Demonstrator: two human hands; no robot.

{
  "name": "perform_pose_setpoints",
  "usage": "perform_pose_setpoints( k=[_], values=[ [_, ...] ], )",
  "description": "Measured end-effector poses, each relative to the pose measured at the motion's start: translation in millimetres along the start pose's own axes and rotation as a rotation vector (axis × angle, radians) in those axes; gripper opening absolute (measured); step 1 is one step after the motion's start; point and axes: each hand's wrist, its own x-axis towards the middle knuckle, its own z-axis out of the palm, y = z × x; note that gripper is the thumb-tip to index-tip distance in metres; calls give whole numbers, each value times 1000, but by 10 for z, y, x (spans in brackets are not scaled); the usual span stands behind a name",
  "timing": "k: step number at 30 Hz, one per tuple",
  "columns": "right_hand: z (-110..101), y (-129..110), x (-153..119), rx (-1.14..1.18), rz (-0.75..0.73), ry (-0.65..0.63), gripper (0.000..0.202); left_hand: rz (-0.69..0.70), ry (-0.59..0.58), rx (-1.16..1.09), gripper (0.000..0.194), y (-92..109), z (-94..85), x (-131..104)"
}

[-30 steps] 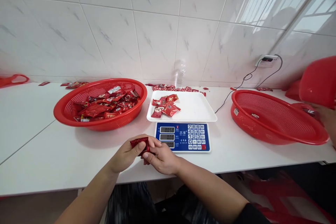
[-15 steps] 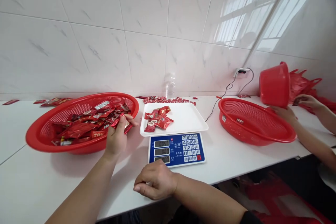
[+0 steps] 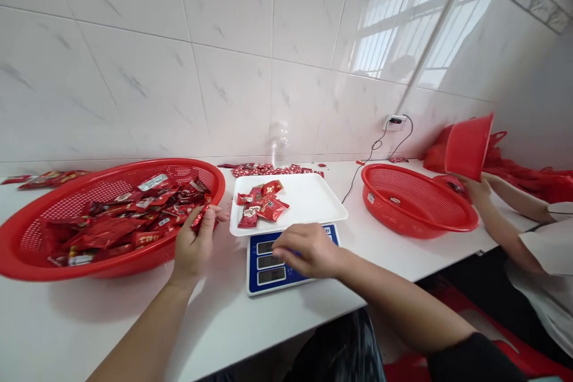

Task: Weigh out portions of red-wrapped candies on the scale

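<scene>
Left hand: the person's left hand (image 3: 193,243), lower centre-left of the frame, fingers closed in a pinch on a small red foil-wrapped candy packet (image 3: 199,218) at the near right rim of the basket.
Right hand: the person's right hand (image 3: 308,249), lower centre, palm down with fingers loosely curled over the blue keypad panel of the electronic weighing scale (image 3: 270,265); whether a fingertip presses a key cannot be told.
Candy basket: a wide, round red plastic mesh basket (image 3: 27,250), left of frame, holding a heap of red wrapped candies (image 3: 120,221).
Scale tray: a white rectangular plastic tray (image 3: 313,203) on top of the scale, centre of frame, bearing a small cluster of red candy packets (image 3: 259,203) on its left part.
Second basket: a similar red mesh basket (image 3: 416,200), right of centre.
Co-worker: another person's hand (image 3: 474,191), right edge, beneath a tilted red plastic bowl (image 3: 468,146).
Surface: a white countertop (image 3: 80,316) against a white tiled wall (image 3: 134,71).
</scene>
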Motion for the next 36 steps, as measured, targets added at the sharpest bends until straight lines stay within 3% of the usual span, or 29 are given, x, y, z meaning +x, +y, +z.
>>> perform_pose_setpoints(
  k=[5, 10, 17, 25, 31, 36],
  values=[
    [-252, 357, 25, -111, 281, -47, 21, 27, -11, 40, 30, 6, -53, 30],
    [-265, 614, 170, -74, 524, -156, 25, 77, -6, 159, 28, -32, -110, 63],
    [35, 821, 477, -92, 594, -193, 32, 120, 6, 248, 23, -59, -143, 10],
    [194, 1158, 795, -110, 891, -170, 32, 126, -36, 222, 21, -52, -127, -5],
    [290, 1281, 836, -46, 950, -125, 22, 150, -57, 235, 21, -37, -127, -14],
    [209, 1321, 794, -30, 963, -35, 24, 145, -60, 254, 23, -7, -118, -30]
  ],
)
